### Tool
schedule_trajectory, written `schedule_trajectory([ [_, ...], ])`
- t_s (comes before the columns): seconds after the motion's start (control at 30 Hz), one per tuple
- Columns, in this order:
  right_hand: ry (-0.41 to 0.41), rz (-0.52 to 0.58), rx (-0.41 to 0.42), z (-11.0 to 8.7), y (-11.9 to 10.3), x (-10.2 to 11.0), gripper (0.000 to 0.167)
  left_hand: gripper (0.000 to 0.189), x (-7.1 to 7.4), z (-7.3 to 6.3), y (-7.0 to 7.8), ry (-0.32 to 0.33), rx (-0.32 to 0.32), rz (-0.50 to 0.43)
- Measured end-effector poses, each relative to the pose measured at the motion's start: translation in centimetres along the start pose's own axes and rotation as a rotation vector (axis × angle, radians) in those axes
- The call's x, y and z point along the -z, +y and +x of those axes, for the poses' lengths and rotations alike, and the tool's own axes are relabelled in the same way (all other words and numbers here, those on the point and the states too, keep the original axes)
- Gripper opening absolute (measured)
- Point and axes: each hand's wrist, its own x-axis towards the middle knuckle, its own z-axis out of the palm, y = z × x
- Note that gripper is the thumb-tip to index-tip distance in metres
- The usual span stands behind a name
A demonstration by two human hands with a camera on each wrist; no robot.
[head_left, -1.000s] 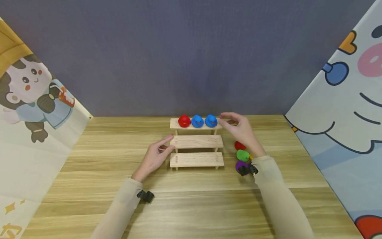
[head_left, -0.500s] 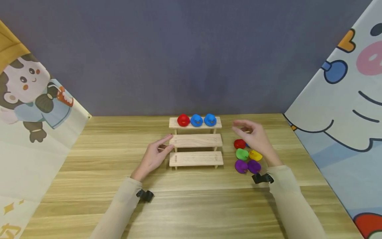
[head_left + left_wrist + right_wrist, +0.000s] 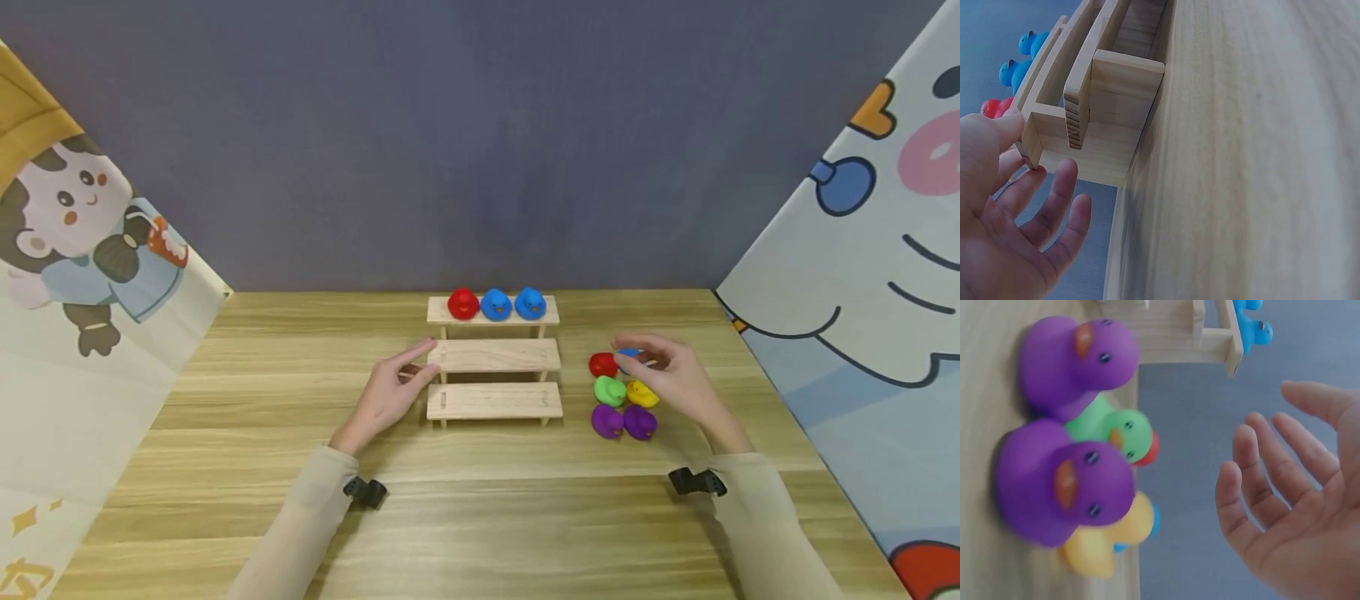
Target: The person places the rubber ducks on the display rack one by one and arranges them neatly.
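Observation:
My left hand (image 3: pixel 385 396) holds the left end of a three-step wooden display stand (image 3: pixel 495 356), thumb and forefinger at the middle step's edge. In the left wrist view its other fingers (image 3: pixel 1054 203) are spread below. A red duck (image 3: pixel 463 305) and two blue rubber ducks sit on the top step. My right hand (image 3: pixel 675 379), fingers parted and holding nothing, hovers over the ducks right of the stand. Beneath its fingertips is a blue duck (image 3: pixel 628 357), partly hidden. Beside it are a red duck (image 3: pixel 602 365), a green duck (image 3: pixel 610 391) and a yellow duck (image 3: pixel 642 394).
Two purple ducks (image 3: pixel 623 422) stand at the near end of the right-hand group. The wood-grain table (image 3: pixel 480 517) meets a dark grey panel (image 3: pixel 480 150) behind the stand, and printed cartoon panels (image 3: pixel 847 275) flank both sides.
My right hand has left the top step beside the second blue duck and moved right and nearer, over the loose ducks. My left hand stays at the stand.

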Motion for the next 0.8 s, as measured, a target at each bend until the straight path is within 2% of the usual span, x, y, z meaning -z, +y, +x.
schedule_trajectory([
  [0.33, -0.028, -0.015, -0.008, -2.7, 2.3, 0.5, 0.028, 0.048, 0.0, 0.0, 0.0, -0.003, 0.015, -0.005],
  [0.53, -0.027, -0.041, -0.015, -4.1, 3.3, 0.9, 0.031, 0.048, 0.0, 0.0, 0.2, -0.008, 0.033, -0.010],
  [0.8, -0.083, -0.056, -0.083, -5.6, 4.3, 1.3, 0.026, 0.048, 0.0, 0.0, 0.1, -0.003, 0.021, -0.009],
])
